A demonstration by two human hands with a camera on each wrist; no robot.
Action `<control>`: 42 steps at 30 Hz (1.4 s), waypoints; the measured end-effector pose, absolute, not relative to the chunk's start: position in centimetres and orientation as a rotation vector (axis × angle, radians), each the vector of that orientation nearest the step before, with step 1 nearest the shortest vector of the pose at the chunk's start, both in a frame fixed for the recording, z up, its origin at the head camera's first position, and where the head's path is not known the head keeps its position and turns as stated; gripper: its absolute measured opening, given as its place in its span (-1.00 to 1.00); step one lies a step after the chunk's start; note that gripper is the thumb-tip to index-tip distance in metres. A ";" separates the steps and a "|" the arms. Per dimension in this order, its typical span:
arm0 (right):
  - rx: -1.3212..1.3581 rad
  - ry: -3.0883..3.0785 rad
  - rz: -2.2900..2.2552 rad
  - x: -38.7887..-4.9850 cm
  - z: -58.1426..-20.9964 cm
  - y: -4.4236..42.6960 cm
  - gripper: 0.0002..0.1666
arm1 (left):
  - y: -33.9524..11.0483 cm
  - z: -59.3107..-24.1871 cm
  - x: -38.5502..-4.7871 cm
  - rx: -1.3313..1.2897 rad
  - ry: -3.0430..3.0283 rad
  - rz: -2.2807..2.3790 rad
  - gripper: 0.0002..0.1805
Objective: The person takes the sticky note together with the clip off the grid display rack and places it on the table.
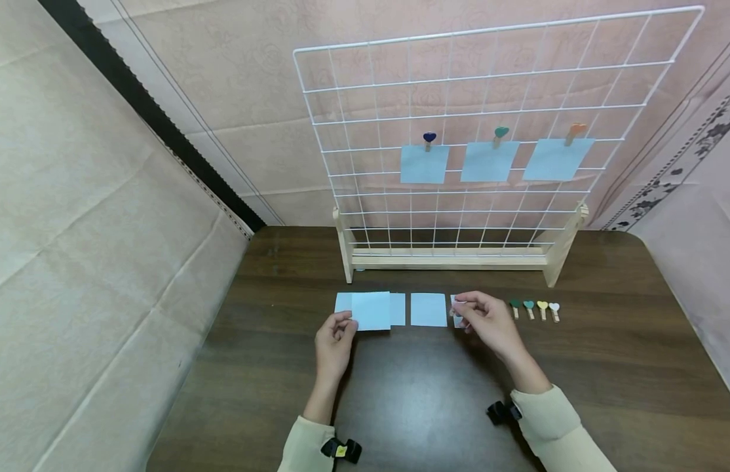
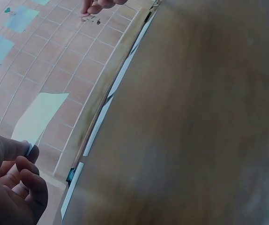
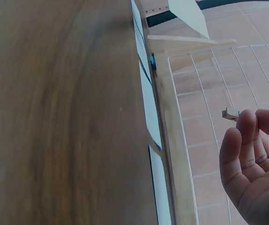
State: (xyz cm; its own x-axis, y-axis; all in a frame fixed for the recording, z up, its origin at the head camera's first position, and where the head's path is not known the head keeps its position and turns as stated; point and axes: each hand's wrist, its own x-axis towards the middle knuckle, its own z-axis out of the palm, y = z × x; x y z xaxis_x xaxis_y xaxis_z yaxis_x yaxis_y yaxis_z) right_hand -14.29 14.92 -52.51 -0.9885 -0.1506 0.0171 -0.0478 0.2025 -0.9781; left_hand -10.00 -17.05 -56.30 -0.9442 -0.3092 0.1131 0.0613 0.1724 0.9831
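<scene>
My left hand [image 1: 334,347] pinches a light blue paper square [image 1: 371,311] at its lower left corner, between thumb and fingers. The square [image 2: 40,115] is raised off the table in the left wrist view. Between thumb and forefinger, my right hand [image 1: 487,324] holds a small wooden clothespin [image 3: 230,114]; the fingers hide most of it. Three blue squares hang on a white wire grid [image 1: 394,213], held by clothespins with dark blue [image 1: 429,137], green [image 1: 501,132] and orange [image 1: 575,130] tops. More blue squares [image 1: 428,310] lie in a row on the table, partly covered by the held square and right hand.
Several heart-topped clothespins [image 1: 542,310] lie in a row right of my right hand. The grid stands in a pale wooden base [image 1: 447,262] at the back of the dark wooden table [image 1: 259,367]. Pale cloth [image 1: 105,216] hangs around the table.
</scene>
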 end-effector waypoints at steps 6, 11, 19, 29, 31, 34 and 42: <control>-0.163 2.375 -1.927 -14.1 -53.1 16.0 -0.62 | -17.5 -56.4 -9.8 0.211 -2.201 -1.795 -0.85; -0.148 2.374 -1.947 -14.0 -53.6 16.8 -0.62 | -17.7 -56.4 -9.6 0.232 -2.203 -1.809 -0.85; -0.107 2.422 -1.923 -13.7 -54.2 18.3 -0.64 | -17.8 -56.7 -9.4 0.283 -2.198 -1.840 -0.85; -0.054 2.441 -1.869 -13.4 -54.3 20.6 -0.61 | -18.3 -56.3 -8.9 0.366 -2.210 -1.852 -0.83; -0.071 2.455 -1.851 -13.5 -54.4 21.0 -0.62 | -18.3 -56.4 -8.9 0.387 -2.211 -1.849 -0.82; -0.071 2.459 -1.828 -13.5 -54.7 21.6 -0.61 | -18.6 -57.0 -8.9 0.408 -2.212 -1.839 -0.81; -0.037 2.477 -1.748 -13.1 -54.8 23.3 -0.57 | -19.4 -57.6 -8.2 0.390 -2.215 -1.827 -0.82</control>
State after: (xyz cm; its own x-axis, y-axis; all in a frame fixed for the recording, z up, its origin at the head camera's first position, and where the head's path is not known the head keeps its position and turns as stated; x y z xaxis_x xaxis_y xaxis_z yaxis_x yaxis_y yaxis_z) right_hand -13.07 23.32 -54.84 -0.9937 -0.0831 -0.0751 0.0429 0.3370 -0.9405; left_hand -8.20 -19.35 -57.63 -0.9346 -0.3553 0.0179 -0.0500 0.1811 0.9822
